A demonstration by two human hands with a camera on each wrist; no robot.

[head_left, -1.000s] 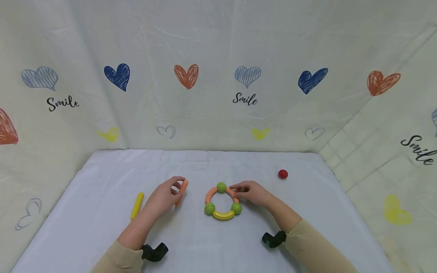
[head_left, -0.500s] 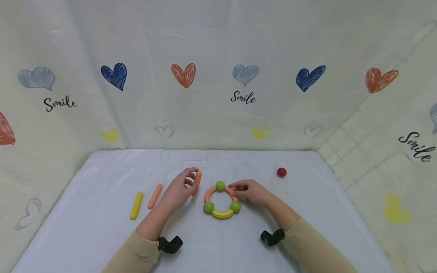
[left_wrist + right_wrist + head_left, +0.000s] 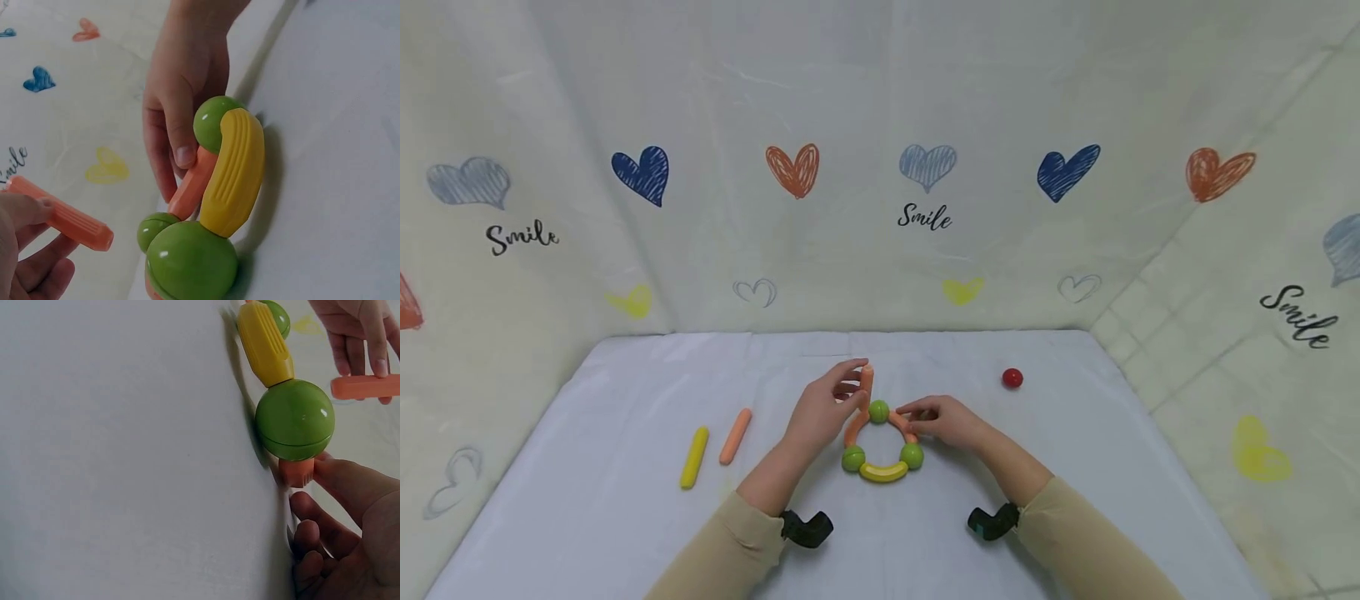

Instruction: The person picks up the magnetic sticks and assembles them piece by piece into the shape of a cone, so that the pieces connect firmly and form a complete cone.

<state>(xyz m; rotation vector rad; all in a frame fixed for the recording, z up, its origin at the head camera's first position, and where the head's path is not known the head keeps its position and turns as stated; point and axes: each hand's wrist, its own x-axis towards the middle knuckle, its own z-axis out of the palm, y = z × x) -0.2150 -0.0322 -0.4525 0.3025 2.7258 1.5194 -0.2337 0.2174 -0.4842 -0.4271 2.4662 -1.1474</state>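
A ring of green balls, curved orange bars and one curved yellow bar (image 3: 883,473) lies on the white cloth. Thumb and fingers of my right hand (image 3: 951,421) pinch the ring's right orange bar (image 3: 192,184). My left hand (image 3: 822,412) holds a straight orange stick (image 3: 867,383) at the ring's far side. It stands near upright there, its lower end overlapping the edge of the top green ball (image 3: 878,411) in the head view. In the left wrist view the held stick (image 3: 65,215) is apart from the ring. The two nearer green balls (image 3: 853,458) flank the yellow bar.
To the left of the left arm lie a loose orange stick (image 3: 735,436) and a yellow stick (image 3: 695,457). A red ball (image 3: 1012,378) sits at the back right. Cloth walls with printed hearts (image 3: 793,171) border the table behind and at the sides.
My left hand has carried the orange stick rightward to the ring's top, tipping it more upright. The second orange stick, hidden a second ago, now shows. My right hand stays on the ring.
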